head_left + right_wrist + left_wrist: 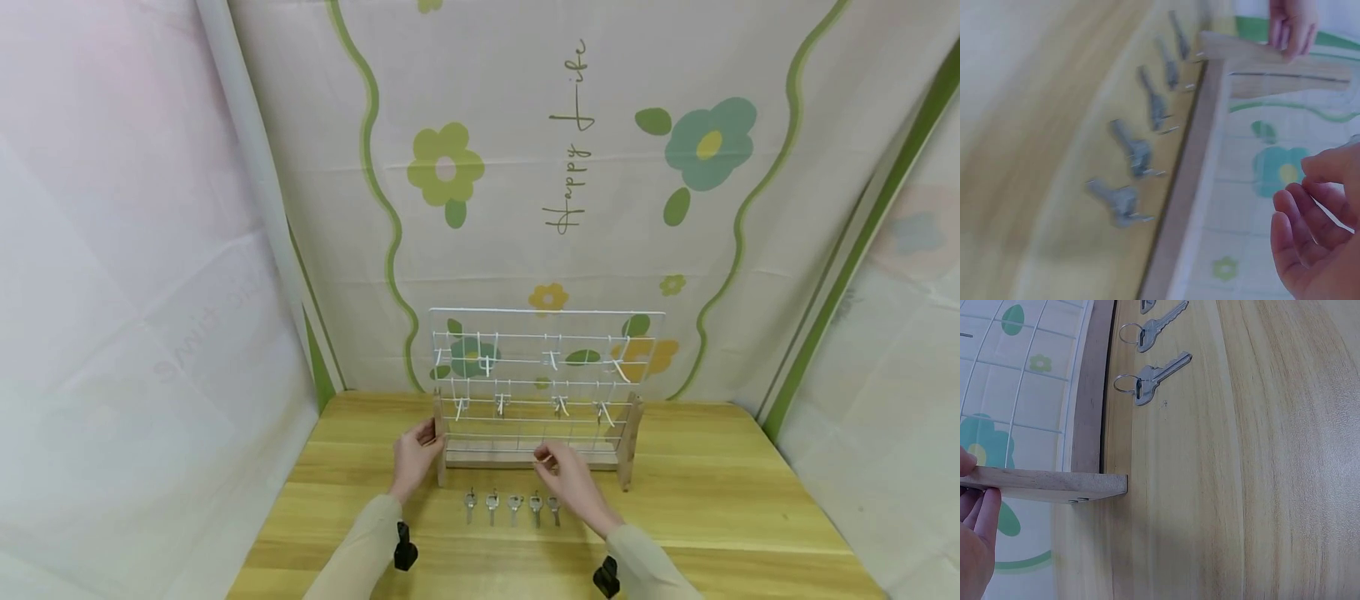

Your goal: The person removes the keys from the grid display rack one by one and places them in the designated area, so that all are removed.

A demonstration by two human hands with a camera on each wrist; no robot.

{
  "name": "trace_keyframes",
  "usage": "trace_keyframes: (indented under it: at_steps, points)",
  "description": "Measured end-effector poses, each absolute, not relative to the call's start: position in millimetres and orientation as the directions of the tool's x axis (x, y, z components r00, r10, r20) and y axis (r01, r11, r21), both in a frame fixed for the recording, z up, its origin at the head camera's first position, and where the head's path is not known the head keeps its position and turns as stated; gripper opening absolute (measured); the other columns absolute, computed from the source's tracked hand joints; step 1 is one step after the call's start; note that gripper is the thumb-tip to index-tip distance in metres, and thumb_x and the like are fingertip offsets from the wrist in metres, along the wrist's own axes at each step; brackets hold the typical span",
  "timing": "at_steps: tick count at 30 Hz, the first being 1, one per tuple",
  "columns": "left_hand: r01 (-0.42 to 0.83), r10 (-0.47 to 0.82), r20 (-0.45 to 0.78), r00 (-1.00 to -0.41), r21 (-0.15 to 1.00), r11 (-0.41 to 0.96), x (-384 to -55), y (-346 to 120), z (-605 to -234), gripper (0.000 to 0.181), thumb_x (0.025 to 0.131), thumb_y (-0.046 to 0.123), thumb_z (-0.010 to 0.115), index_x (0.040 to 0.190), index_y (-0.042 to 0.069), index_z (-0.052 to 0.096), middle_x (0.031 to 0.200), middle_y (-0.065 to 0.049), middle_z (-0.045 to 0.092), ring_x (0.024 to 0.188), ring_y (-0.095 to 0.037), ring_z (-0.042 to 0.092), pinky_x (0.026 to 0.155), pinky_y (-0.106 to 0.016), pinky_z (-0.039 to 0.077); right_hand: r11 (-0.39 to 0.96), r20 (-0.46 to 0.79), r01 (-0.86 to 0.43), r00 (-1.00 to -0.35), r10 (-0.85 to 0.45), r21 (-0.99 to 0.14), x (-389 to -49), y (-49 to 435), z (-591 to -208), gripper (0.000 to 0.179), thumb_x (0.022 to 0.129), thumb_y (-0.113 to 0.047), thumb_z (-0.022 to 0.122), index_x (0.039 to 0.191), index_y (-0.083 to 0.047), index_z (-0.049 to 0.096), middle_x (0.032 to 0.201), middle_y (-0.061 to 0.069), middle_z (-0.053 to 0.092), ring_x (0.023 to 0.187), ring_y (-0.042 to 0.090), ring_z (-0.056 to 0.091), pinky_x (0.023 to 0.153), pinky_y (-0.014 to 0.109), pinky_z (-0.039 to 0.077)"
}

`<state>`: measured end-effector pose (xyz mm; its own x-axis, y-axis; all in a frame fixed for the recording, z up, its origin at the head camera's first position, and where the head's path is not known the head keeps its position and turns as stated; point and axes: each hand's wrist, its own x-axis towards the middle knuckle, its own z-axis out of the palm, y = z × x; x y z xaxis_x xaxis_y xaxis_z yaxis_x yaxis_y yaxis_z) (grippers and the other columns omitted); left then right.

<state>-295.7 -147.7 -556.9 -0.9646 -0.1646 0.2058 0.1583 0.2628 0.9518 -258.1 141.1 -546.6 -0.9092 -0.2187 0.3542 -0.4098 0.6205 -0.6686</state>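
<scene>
My left hand grips the left wooden side post of a white wire grid rack, thumb on one face and fingers on the other in the left wrist view. My right hand is held in front of the rack's lower part, fingers loosely curled and thumb close to the index fingertip. Nothing shows between those fingertips in the right wrist view. Several silver keys, each with a small ring, lie in a row on the table before the rack, just below my right hand.
White hooks stick out from the grid in two rows. A wooden bar joins the two posts at the base, and the right post stands beyond my right hand. Behind the wooden table hangs a flowered cloth.
</scene>
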Motion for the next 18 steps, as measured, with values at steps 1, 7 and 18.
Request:
trace_keyframes:
  at_steps: [1, 7, 18]
  points:
    - [0.162, -0.161, 0.209, -0.965, 0.951, 0.263, -296.0, -147.6, -557.0, 0.04, 0.088, -0.002, 0.07, 0.126, -0.011, 0.062, 0.121, -0.032, 0.066, 0.111, -0.041, 0.067, 0.086, -0.031, 0.063, 0.617, 0.361, -0.408, -0.909, -0.208, -0.672, -258.5, 137.8, -541.6, 0.012, 0.089, -0.004, 0.07, 0.099, -0.011, 0.069, 0.096, 0.006, 0.071, 0.08, 0.009, 0.064, 0.067, 0.018, 0.057]
    - [0.173, -0.148, 0.215, -0.965, 0.952, 0.251, -297.3, -149.0, -557.3, 0.04, 0.088, -0.003, 0.069, 0.127, -0.012, 0.06, 0.122, -0.033, 0.065, 0.112, -0.043, 0.066, 0.087, -0.034, 0.063, 0.583, 0.457, -0.452, -0.877, -0.15, -0.675, -265.1, 118.8, -517.2, 0.013, 0.09, -0.008, 0.071, 0.103, -0.008, 0.069, 0.097, 0.006, 0.07, 0.08, 0.012, 0.066, 0.066, 0.018, 0.058]
    - [0.179, -0.152, 0.222, -0.963, 0.951, 0.254, -295.1, -147.6, -555.5, 0.04, 0.087, -0.005, 0.069, 0.125, -0.012, 0.061, 0.12, -0.033, 0.066, 0.111, -0.045, 0.066, 0.085, -0.032, 0.063, 0.488, 0.563, -0.508, -0.825, -0.041, -0.709, -282.8, 91.1, -501.9, 0.019, 0.088, -0.004, 0.072, 0.107, -0.002, 0.067, 0.1, 0.011, 0.071, 0.08, 0.021, 0.068, 0.065, 0.02, 0.059]
